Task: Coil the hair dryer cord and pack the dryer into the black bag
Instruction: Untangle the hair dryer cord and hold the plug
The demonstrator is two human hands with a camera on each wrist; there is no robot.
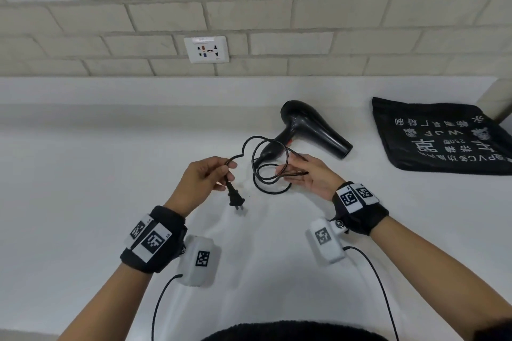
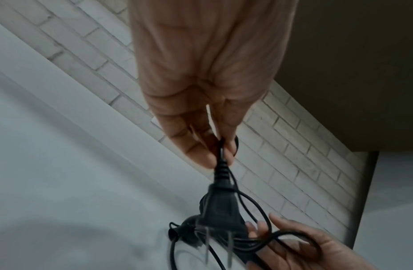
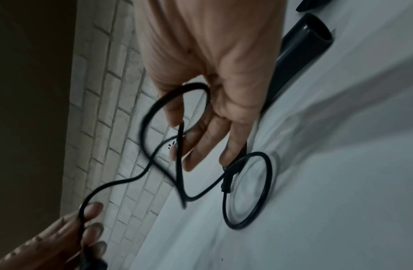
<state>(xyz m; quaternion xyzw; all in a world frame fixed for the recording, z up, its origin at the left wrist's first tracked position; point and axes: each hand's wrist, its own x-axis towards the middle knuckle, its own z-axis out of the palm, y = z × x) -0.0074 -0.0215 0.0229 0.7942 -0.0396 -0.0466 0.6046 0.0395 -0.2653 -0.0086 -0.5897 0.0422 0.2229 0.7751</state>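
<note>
The black hair dryer (image 1: 313, 130) lies on its side on the white counter (image 1: 97, 174), nozzle pointing right; its nozzle (image 3: 302, 47) also shows in the right wrist view. Its black cord (image 1: 256, 158) runs from the handle in loose loops. My left hand (image 1: 225, 171) pinches the cord just above the two-pin plug (image 1: 236, 199), and the plug (image 2: 221, 210) hangs below the fingertips (image 2: 205, 157). My right hand (image 1: 291, 171) holds several coils between thumb and fingers. One loop (image 3: 237, 227) rests on the counter. The black bag (image 1: 443, 138) with white print lies flat at the right.
A white wall socket (image 1: 206, 49) sits in the brick wall (image 1: 304, 8) behind the counter. A raised ledge runs along the counter's back. Thin cables trail from the cameras on both of my wrists toward my body.
</note>
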